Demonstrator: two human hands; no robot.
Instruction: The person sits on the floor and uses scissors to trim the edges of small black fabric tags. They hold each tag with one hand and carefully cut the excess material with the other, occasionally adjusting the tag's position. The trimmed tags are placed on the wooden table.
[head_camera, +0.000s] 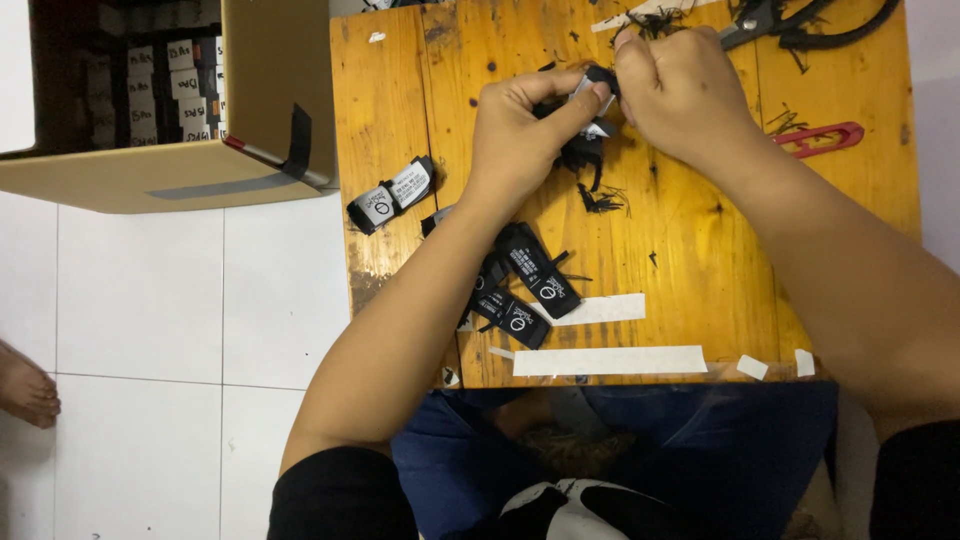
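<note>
Along the near edge of the wooden table (690, 250) lie strips of white tape (610, 360). Just beyond them, toward the left edge, rest several loose black labels (535, 270), with a folded bundle of labels (392, 196) at the left edge. Farther in, the left hand (520, 125) and right hand (680, 90) meet, both pinched shut on a small black label (597, 100). Scissors (800, 20) sit at the far right corner, a red tool (825, 138) near the right edge. A cardboard box (150, 100) stands left of the table.

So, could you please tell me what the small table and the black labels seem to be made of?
The table looks like solid wood with a worn orange varnish: plank seams, grain and dark scuffs show. The black labels look like soft woven fabric, probably; they bend and loose threads lie nearby.
</note>
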